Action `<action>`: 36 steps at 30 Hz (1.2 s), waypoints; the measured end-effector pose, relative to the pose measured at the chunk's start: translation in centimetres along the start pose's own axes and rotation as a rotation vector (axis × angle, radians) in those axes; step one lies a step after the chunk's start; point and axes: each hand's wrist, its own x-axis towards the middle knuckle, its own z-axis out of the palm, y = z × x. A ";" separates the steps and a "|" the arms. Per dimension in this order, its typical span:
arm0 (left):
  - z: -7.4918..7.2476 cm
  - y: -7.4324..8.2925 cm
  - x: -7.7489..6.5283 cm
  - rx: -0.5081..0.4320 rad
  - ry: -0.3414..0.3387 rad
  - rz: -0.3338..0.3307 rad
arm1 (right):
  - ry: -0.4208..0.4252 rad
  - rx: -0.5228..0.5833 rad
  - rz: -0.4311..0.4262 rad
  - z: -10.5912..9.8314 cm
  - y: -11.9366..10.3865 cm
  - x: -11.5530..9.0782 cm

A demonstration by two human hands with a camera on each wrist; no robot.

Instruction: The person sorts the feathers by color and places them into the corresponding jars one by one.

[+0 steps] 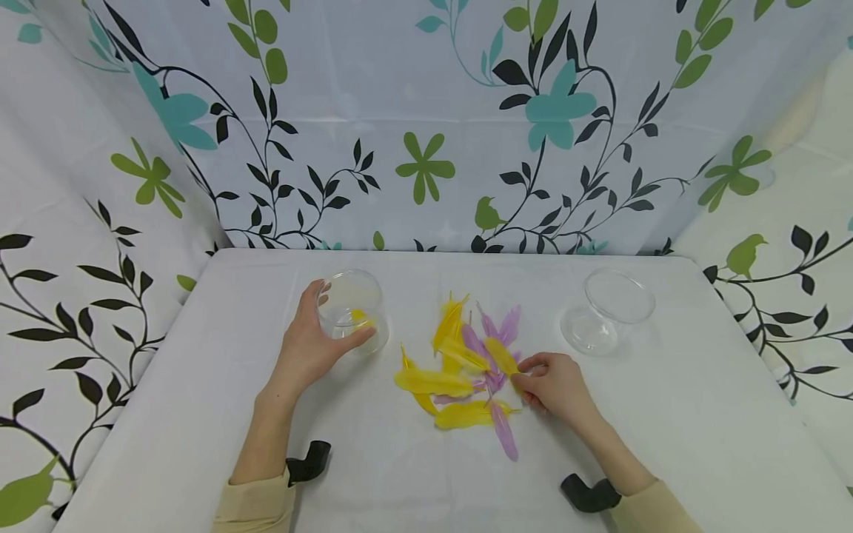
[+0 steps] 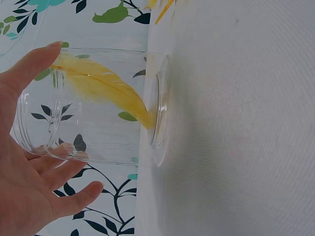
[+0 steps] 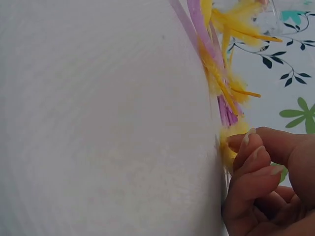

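Note:
My left hand [image 1: 309, 348] grips a clear cup [image 1: 349, 292] standing on the left of the table, thumb on one side and fingers on the other. Inside the cup leans a yellow feather [image 2: 106, 88], seen well in the left wrist view. At the right edge of a loose pile, the thumb and fingertips of my right hand [image 1: 556, 389] pinch one end of another yellow feather [image 1: 501, 357]. Several yellow feathers [image 1: 433, 382] and purple feathers [image 1: 504, 433] overlap in that pile, mid-table between both hands.
A second clear cup [image 1: 589, 331] stands at the right, beyond the right hand. Patterned cloth [image 1: 420, 96] hangs behind the white table [image 1: 413, 481] and along both sides. Black curved pieces [image 1: 312, 460] show at both wrists.

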 end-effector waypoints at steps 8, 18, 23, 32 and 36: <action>-0.1 0.0 0.0 -0.004 -0.001 -0.003 | -0.010 -0.017 -0.014 0.2 0.1 -0.1; 0.0 -0.1 0.0 -0.003 0.001 -0.002 | -0.035 0.085 0.054 -0.2 0.0 -0.2; 0.0 0.0 0.0 -0.010 0.001 0.006 | -0.053 0.119 0.075 -0.5 0.2 -0.1; 0.0 -0.1 0.0 -0.009 0.007 0.013 | -0.075 0.175 0.073 -0.7 0.0 0.4; 0.1 -0.1 0.0 -0.009 0.005 0.009 | -0.091 0.198 0.080 -0.8 -0.7 0.7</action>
